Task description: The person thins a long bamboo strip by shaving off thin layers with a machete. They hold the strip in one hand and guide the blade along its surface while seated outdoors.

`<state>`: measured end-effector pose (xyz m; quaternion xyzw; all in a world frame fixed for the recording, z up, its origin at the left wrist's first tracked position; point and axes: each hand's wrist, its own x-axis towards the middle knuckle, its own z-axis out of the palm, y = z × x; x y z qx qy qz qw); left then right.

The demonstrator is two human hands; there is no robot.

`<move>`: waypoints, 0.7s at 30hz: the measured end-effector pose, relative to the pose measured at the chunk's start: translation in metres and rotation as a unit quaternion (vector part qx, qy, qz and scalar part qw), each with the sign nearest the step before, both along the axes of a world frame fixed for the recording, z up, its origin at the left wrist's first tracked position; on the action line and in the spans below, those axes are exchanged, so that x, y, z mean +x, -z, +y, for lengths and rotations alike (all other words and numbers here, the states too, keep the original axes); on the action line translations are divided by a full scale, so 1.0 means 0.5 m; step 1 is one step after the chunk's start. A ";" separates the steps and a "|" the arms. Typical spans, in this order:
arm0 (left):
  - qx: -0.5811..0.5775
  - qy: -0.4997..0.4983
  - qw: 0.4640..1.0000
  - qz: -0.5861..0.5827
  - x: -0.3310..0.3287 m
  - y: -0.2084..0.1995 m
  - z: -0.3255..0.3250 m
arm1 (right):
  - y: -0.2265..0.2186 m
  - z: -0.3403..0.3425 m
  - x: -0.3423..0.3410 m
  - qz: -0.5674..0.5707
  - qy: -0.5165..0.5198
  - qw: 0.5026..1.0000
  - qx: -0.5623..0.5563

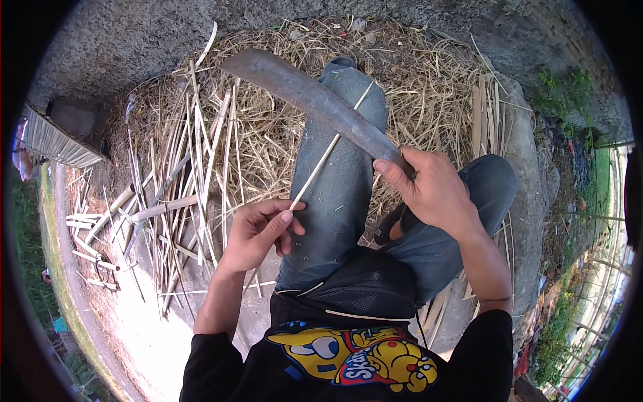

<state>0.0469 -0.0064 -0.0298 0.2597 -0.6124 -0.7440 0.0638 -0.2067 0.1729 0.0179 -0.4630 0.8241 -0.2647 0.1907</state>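
Note:
Over my jeans leg (335, 194), my left hand (264, 231) pinches a thin, pale bamboo strip (320, 163) between thumb and fingers. The strip slants up and away to the right, and its far part passes beneath the blade of a machete (305, 94). My right hand (432, 184) is closed round the machete near its handle, thumb along the blade; the handle itself is hidden in the grip. The broad, dark blade reaches across my knee toward the far left. Whether its edge touches the strip I cannot tell.
Many split bamboo strips (194, 147) and thicker pieces (164, 208) lie in a heap at the left. Pale shavings (429, 100) cover the ground around my knee. A rough grey wall (154, 47) rises at the far side. More flat strips (485, 117) lie at the right.

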 end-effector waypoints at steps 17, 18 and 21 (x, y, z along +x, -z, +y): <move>0.005 -0.004 0.999 0.032 -0.027 -0.019 0.013 | -0.011 -0.018 0.023 -0.011 -0.011 0.999 0.028; 0.006 -0.003 0.999 0.034 -0.033 -0.023 0.014 | 0.001 -0.013 0.022 -0.016 -0.023 0.999 0.018; 0.008 0.004 1.000 0.030 -0.048 -0.021 0.020 | 0.018 -0.005 0.060 0.016 -0.100 0.995 0.004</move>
